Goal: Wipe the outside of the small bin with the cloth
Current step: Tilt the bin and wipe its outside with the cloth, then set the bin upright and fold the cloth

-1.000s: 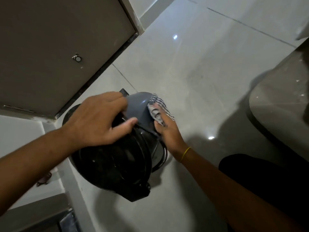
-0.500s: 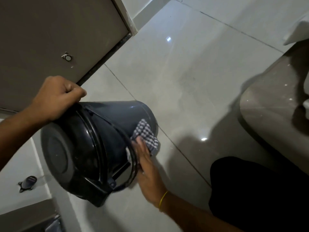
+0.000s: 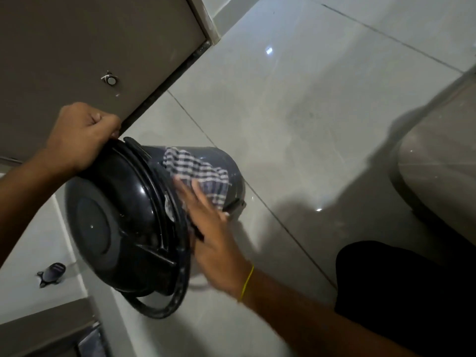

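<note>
The small dark bin (image 3: 121, 222) is tipped on its side above the tiled floor, its black lid facing me and its grey body pointing away to the right. My left hand (image 3: 82, 135) grips the upper rim of the lid in a closed fist. A blue-and-white checked cloth (image 3: 198, 173) lies over the upper side of the bin's body. My right hand (image 3: 213, 235) presses flat on the cloth's near part against the bin's side, fingers pointing up. A thin wire handle loops below the bin.
A brown door (image 3: 85, 47) with a small round stopper (image 3: 110, 79) stands at the upper left. Glossy grey floor tiles (image 3: 296, 112) spread to the right. A grey rounded fixture (image 3: 438, 171) sits at the right edge. My dark-clothed leg (image 3: 401, 292) is at the lower right. A small black object (image 3: 51, 274) lies at the lower left.
The bin has turned and lifted, lid now facing me. My left hand went from lying over the bin to gripping the lid rim. The cloth has moved up over the bin's side.
</note>
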A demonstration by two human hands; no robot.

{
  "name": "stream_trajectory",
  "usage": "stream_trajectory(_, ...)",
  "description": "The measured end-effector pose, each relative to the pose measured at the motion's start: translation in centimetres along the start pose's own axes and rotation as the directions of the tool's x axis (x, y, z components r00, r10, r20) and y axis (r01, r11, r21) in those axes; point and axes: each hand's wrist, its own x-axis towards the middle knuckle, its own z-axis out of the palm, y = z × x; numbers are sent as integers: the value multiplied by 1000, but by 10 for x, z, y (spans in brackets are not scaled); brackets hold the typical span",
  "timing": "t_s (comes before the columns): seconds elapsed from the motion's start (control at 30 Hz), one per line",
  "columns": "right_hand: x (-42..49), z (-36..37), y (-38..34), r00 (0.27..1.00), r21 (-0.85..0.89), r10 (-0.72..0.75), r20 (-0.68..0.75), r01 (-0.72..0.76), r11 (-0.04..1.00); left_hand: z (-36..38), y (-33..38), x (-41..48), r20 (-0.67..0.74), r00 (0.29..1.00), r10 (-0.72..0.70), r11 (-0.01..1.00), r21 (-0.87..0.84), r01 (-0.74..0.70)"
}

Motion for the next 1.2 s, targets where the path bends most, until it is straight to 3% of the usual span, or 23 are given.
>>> stream_trajectory(0.1, -39, 23, 11, 1000, -8, 4, -1, -4, 1000, 2, 14, 6, 48, 996, 71, 996, 51, -73)
stream_trajectory(0.23, -56, 9, 56, 981, -178, 64, -184, -98, 979, 13, 48, 8, 174, 956, 234, 969, 38, -245)
stream_trajectory(0.27, -49, 1, 53, 965, -123, 138, -224, -169, 978, 16, 55, 9, 200, 942, 270, 958, 41, -283)
stream_trajectory(0.4, 5, -53, 84, 771, 40, 336, -541, -375, 926, 27, 79, 8, 284, 870, 404, 898, 60, -436)
stream_trajectory(0.47, 33, -73, 92, 800, 235, 423, -426, -354, 905, 34, 90, 6, 332, 813, 478, 853, 45, -520)
stream_trajectory(0.6, 61, -104, 89, 825, 436, 487, -287, -340, 833, 48, 111, 1, 449, 686, 573, 745, 62, -664)
stream_trajectory(0.73, 67, -122, 40, 807, 650, 569, -159, -349, 675, 66, 129, -16, 621, 495, 608, 575, 85, -814)
stream_trajectory(0.8, 68, -131, 17, 812, 696, 580, -68, -378, 611, 83, 136, -32, 709, 401, 580, 510, 68, -858)
stream_trajectory(0.9, 61, -144, -15, 837, 642, 547, 13, -427, 637, 96, 140, -61, 777, 332, 534, 444, 76, -893)
stream_trajectory(0.93, 58, -148, -23, 841, 617, 540, 29, -440, 652, 97, 136, -68, 759, 346, 551, 444, 85, -892)
stream_trajectory(0.97, 55, -151, -32, 838, 587, 544, 46, -463, 664, 95, 132, -76, 708, 403, 580, 477, 107, -873)
stream_trajectory(1.07, 37, -153, -60, 810, 571, 566, 153, -540, 619, 83, 122, -107, 386, 735, 557, 769, 94, -632)
stream_trajectory(1.13, 26, -150, -86, 809, 553, 540, 231, -566, 612, 77, 121, -133, 128, 941, 315, 949, -75, -307)
stream_trajectory(1.17, 23, -146, -99, 817, 536, 515, 260, -566, 627, 72, 124, -145, 41, 990, 132, 964, -239, -118)
stream_trajectory(1.2, 21, -141, -115, 824, 523, 494, 276, -560, 642, 65, 131, -156, 59, 997, -45, 881, -469, 67)
